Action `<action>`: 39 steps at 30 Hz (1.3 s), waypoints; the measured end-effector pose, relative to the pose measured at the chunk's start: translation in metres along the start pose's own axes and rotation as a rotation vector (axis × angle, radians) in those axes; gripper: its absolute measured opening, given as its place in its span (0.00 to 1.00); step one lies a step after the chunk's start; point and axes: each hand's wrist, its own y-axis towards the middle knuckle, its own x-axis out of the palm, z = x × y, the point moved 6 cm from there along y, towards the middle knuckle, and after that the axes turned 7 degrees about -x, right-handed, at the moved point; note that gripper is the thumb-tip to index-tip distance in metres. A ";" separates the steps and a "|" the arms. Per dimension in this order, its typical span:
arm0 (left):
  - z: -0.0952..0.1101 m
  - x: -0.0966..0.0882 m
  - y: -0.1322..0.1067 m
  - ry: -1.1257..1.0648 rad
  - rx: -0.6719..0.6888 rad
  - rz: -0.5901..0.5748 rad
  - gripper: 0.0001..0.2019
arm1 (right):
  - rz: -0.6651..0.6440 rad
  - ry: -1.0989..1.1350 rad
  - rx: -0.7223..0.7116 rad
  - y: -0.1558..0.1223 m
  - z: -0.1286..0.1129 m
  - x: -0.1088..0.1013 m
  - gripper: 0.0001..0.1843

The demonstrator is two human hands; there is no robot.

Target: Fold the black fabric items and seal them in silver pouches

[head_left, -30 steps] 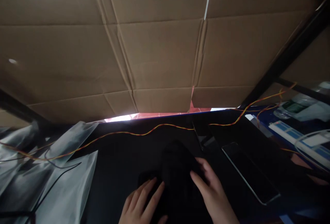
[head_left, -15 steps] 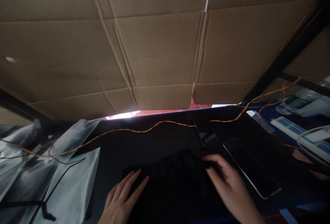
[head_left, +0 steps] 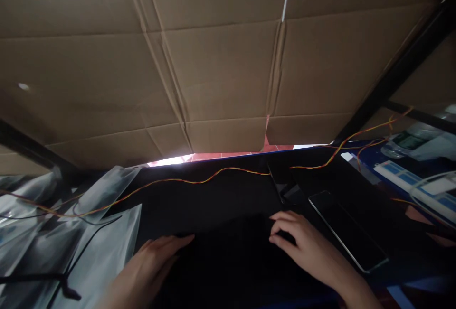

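A black cloth (head_left: 231, 257) lies in front of me, and its outline almost merges with the dark tabletop. My left hand (head_left: 149, 261) rests at the cloth's left side, its fingers stretched out and pointing right. At the cloth's upper right corner, my right hand (head_left: 295, 238) has its fingers curled and thumb drawn in, closed on the dark fabric. The exact grip is hard to see in the low light. Just right of that hand lies a phone (head_left: 347, 230) with a dark screen.
Another dark, flat device (head_left: 283, 183) lies behind the phone. A red-yellow twisted wire (head_left: 228, 169) crosses the table's back. Clear plastic bags (head_left: 103, 247) cover the left, with a black cord (head_left: 39, 279) over them. Cardboard (head_left: 221, 71) walls the far side; a plastic bottle (head_left: 409, 140) lies right.
My left hand has turned and slid left, its spread fingers now together. My right hand has moved slightly left with fingers more curled. The cloth's raised upper edge looks flatter.
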 end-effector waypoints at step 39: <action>0.064 0.053 -0.013 0.105 0.081 -0.086 0.59 | -0.479 -0.067 -0.003 -0.022 -0.005 0.053 0.74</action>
